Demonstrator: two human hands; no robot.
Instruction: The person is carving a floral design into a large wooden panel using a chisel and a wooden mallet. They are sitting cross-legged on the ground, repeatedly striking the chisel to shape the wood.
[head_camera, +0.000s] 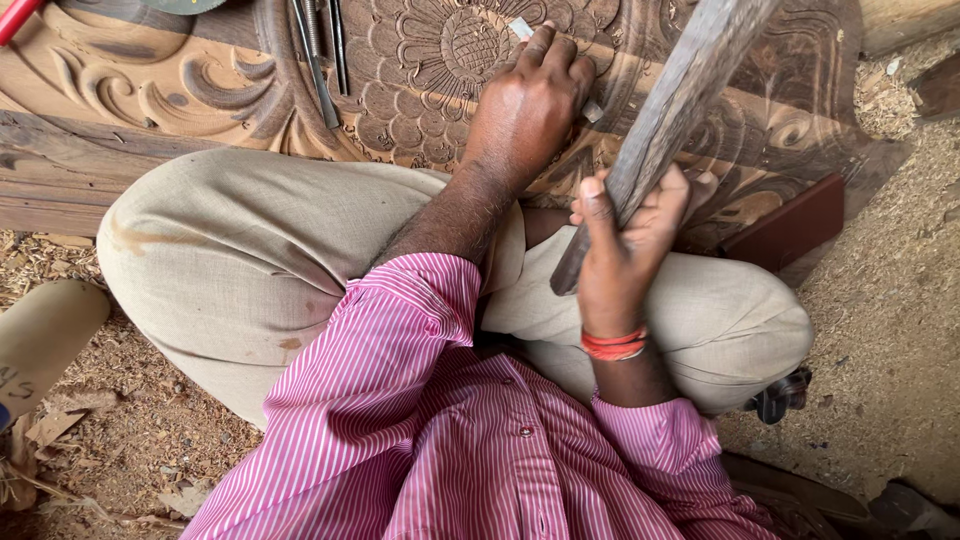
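Observation:
I sit cross-legged on a large carved wooden panel (200, 90) with floral and scroll relief. My left hand (530, 105) rests on the carved flower and is closed around a metal chisel (522, 30), whose tip shows above my fingers. My right hand (625, 245) grips the handle of a long wooden mallet (680, 95), which is raised and slants up to the right over the panel. A red thread band circles my right wrist.
Several spare chisels (318, 60) lie on the panel at upper left. A red handle (15, 18) pokes in at the top left corner. Sawdust and wood shavings (880, 330) cover the ground. A dark wooden block (790, 225) sits by my right knee.

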